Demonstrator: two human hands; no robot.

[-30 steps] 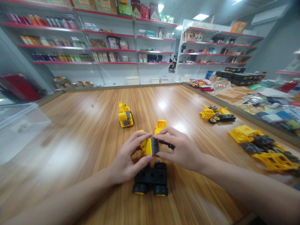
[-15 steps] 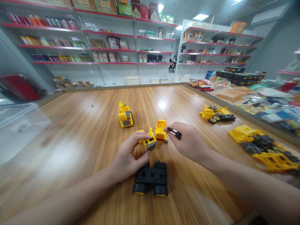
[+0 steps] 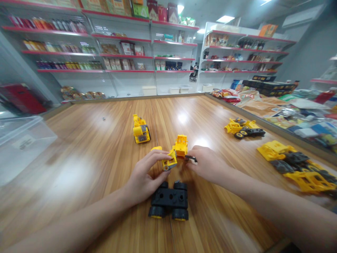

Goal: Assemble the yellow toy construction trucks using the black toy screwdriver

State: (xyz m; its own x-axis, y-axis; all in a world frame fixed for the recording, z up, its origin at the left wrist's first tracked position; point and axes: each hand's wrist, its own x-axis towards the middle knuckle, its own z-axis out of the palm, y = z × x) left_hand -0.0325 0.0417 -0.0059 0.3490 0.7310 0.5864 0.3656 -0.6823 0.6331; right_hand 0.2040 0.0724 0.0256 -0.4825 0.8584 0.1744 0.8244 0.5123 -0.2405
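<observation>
My left hand [image 3: 147, 172] is closed on a yellow toy truck cab [image 3: 170, 161] with a grey edge, pinched between thumb and fingers. In my right hand [image 3: 206, 163] is a slim black stick-like piece [image 3: 191, 159], its tip pointing left; its exact kind is unclear. A yellow toy body part [image 3: 181, 144] stands on the table just behind, between the two hands. Nearer to me, below the cab, sits a black toy chassis [image 3: 170, 196] on black wheels with yellow hubs. My left fingers hide part of the cab.
A yellow toy construction vehicle [image 3: 141, 130] stands farther back on the wooden table [image 3: 86, 168]. To the right lie a partly built toy vehicle [image 3: 244, 129] and a pile of yellow and black toy parts [image 3: 297, 165]. A clear plastic bin [image 3: 25, 147] is at the left.
My right hand has moved slightly down, and the black piece has turned and dropped lower. The cab in my left hand has tilted to another angle.
</observation>
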